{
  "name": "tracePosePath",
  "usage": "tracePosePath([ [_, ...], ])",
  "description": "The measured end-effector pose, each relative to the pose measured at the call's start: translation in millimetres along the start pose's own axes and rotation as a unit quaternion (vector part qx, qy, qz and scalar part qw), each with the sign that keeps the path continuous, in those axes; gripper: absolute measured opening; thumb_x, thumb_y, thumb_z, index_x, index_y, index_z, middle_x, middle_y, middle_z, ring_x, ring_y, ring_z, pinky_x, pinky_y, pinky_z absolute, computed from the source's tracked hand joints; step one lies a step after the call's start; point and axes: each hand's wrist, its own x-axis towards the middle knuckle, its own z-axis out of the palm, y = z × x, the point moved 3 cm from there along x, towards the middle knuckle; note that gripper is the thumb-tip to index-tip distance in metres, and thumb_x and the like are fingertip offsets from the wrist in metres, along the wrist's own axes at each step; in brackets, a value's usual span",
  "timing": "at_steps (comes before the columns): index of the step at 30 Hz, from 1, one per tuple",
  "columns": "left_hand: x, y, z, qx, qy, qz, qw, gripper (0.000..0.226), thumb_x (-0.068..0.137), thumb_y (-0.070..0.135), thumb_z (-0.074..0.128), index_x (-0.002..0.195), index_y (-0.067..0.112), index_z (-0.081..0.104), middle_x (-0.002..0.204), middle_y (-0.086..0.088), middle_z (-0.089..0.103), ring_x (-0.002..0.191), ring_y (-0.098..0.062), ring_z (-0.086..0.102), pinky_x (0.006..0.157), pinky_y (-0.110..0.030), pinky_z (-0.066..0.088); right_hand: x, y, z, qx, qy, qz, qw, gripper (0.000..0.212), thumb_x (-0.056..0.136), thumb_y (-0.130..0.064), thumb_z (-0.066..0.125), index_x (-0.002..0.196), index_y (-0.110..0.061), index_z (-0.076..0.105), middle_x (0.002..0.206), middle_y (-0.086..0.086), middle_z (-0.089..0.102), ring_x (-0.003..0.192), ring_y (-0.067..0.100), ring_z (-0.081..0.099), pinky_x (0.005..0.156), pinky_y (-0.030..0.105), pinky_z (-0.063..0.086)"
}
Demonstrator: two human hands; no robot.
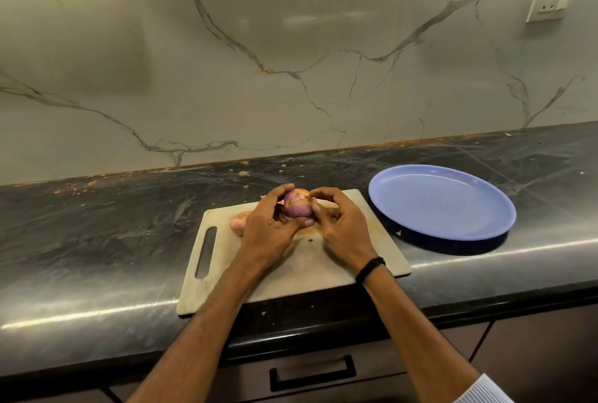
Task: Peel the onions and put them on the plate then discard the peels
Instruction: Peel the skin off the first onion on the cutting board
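Note:
A purple onion (298, 205) with patches of pale skin is held just above the beige cutting board (291, 266). My left hand (273, 223) grips it from the left, fingers curled over its top and thumb beneath. My right hand (339, 221) holds its right side, fingertips pinching at the top of the onion. A second onion (238, 223), pinkish and unpeeled, lies on the board behind my left hand, partly hidden. The blue plate (441, 203) stands to the right of the board with nothing on it.
The board lies on a dark stone counter (113, 227), its handle slot (206, 252) on the left and its front edge overhanging slightly. Small scraps dot the counter's back edge by the marble wall. A drawer handle (312, 372) shows below.

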Motion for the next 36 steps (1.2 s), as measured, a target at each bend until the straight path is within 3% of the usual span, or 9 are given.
tracePosePath([
  [3, 0.1, -0.6, -1.0, -0.002, 0.006, -0.007, 1.0, 0.074, 0.075, 0.03, 0.087, 0.14, 0.019, 0.052, 0.127, 0.006, 0.058, 0.107, 0.004, 0.057, 0.084, -0.005, 0.047, 0.6, 2.3, 0.7, -0.008, -0.005, 0.007, 1.0, 0.018, 0.096, -0.02, 0.059, 0.114, -0.022, 0.062, 0.114, -0.005, 0.063, 0.102, 0.007, 0.062, 0.084, 0.023, 0.055],
  [9, -0.9, -0.9, -0.7, -0.051, -0.002, -0.015, 0.999, 0.076, 0.073, 0.034, 0.085, 0.139, 0.021, 0.05, 0.131, 0.005, 0.055, 0.113, 0.0, 0.059, 0.088, -0.012, 0.051, -0.6, -2.3, 0.4, 0.0, -0.026, 0.011, 1.0, 0.017, 0.097, -0.014, 0.057, 0.113, -0.019, 0.06, 0.107, -0.008, 0.062, 0.097, -0.004, 0.06, 0.08, 0.011, 0.051],
  [12, -0.6, -0.1, -2.4, -0.066, -0.001, -0.023, 0.998, 0.07, 0.076, 0.024, 0.085, 0.138, 0.024, 0.052, 0.127, 0.012, 0.057, 0.113, 0.004, 0.059, 0.09, -0.015, 0.053, -1.1, -3.3, -0.1, 0.011, -0.026, 0.015, 0.999, 0.018, 0.097, -0.012, 0.056, 0.114, -0.016, 0.059, 0.107, -0.007, 0.061, 0.095, -0.009, 0.058, 0.079, 0.01, 0.05],
  [15, -1.1, 2.2, -2.8, -0.09, -0.017, -0.042, 0.995, 0.064, 0.082, 0.016, 0.08, 0.138, 0.028, 0.051, 0.124, 0.018, 0.056, 0.112, 0.008, 0.059, 0.087, -0.01, 0.05, -1.3, -3.7, -0.6, 0.031, -0.024, 0.021, 0.999, 0.018, 0.097, -0.011, 0.056, 0.113, -0.017, 0.057, 0.106, -0.01, 0.06, 0.097, -0.001, 0.061, 0.081, 0.016, 0.054],
  [19, -0.9, 2.0, -1.0, -0.099, -0.039, -0.036, 0.994, 0.06, 0.091, 0.008, 0.07, 0.142, 0.029, 0.046, 0.138, 0.0, 0.052, 0.12, -0.006, 0.058, 0.093, -0.014, 0.05, -2.0, -4.9, -0.5, 0.056, -0.024, 0.03, 0.998, 0.019, 0.096, -0.008, 0.055, 0.111, -0.02, 0.056, 0.105, -0.011, 0.059, 0.096, 0.002, 0.062, 0.077, 0.018, 0.055],
  [22, 0.0, 0.6, -0.2, -0.089, -0.046, -0.046, 0.994, 0.059, 0.092, 0.008, 0.068, 0.145, 0.026, 0.046, 0.142, -0.002, 0.05, 0.121, -0.008, 0.057, 0.097, -0.017, 0.051, -2.0, -6.5, -0.2, 0.061, -0.031, 0.031, 0.997, 0.019, 0.097, -0.008, 0.055, 0.11, -0.021, 0.055, 0.104, -0.009, 0.06, 0.096, 0.005, 0.064, 0.075, 0.018, 0.055],
  [27, -0.8, 0.5, 1.1, -0.095, -0.045, -0.048, 0.993, 0.056, 0.092, 0.008, 0.069, 0.14, 0.03, 0.05, 0.135, 0.002, 0.051, 0.114, -0.011, 0.06, 0.085, -0.012, 0.052, -2.5, -4.9, 1.1, 0.056, -0.036, 0.027, 0.997, 0.015, 0.097, -0.012, 0.055, 0.11, -0.02, 0.056, 0.105, -0.007, 0.062, 0.095, 0.005, 0.065, 0.078, 0.021, 0.056],
  [31, -1.5, 2.9, 0.9, -0.111, -0.05, -0.048, 0.991, 0.056, 0.09, 0.008, 0.07, 0.137, 0.032, 0.051, 0.136, 0.003, 0.052, 0.115, -0.009, 0.06, 0.089, -0.016, 0.053, -1.4, -4.6, 1.0, 0.022, -0.027, 0.001, 0.999, 0.011, 0.097, -0.018, 0.057, 0.108, -0.019, 0.058, 0.105, -0.012, 0.062, 0.098, -0.006, 0.059, 0.078, 0.009, 0.049],
  [36, -0.8, 1.8, -0.4, -0.099, -0.044, -0.036, 0.993, 0.056, 0.088, 0.013, 0.074, 0.13, 0.044, 0.052, 0.139, 0.004, 0.052, 0.121, -0.013, 0.057, 0.098, -0.028, 0.054, 0.9, -2.2, 0.4, 0.008, -0.007, -0.003, 1.0, 0.008, 0.095, -0.02, 0.059, 0.103, -0.02, 0.061, 0.104, -0.005, 0.063, 0.097, 0.001, 0.058, 0.08, 0.008, 0.045],
])
